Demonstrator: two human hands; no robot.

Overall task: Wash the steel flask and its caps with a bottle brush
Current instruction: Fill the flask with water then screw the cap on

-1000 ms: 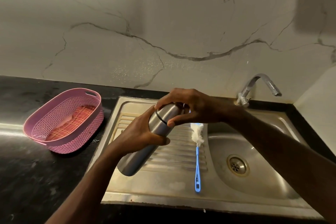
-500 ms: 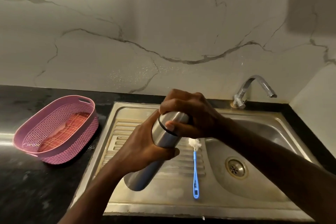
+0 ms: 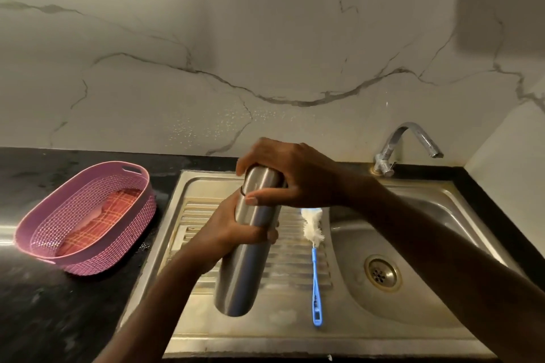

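Note:
A tall steel flask [image 3: 240,268] is held nearly upright above the sink's ribbed draining board. My left hand [image 3: 236,228] wraps around its middle from the left. My right hand [image 3: 290,177] covers the steel cap [image 3: 261,180] at the top, fingers and thumb closed around it. A thin dark seam shows where the cap meets the body. The bottle brush [image 3: 315,267], with a white fluffy head and a blue handle, lies flat on the draining board just right of the flask, untouched.
The steel sink [image 3: 442,312] has its basin and drain on the right, with a chrome tap [image 3: 404,144] behind it. A pink plastic basket [image 3: 141,215] holding a checked cloth stands on the black counter [image 3: 59,318] to the left. A marble wall rises behind.
The flask has swung from a steep tilt to nearly upright, its base now lower over the draining board. My right hand has shifted its hold on the cap. The brush stays put.

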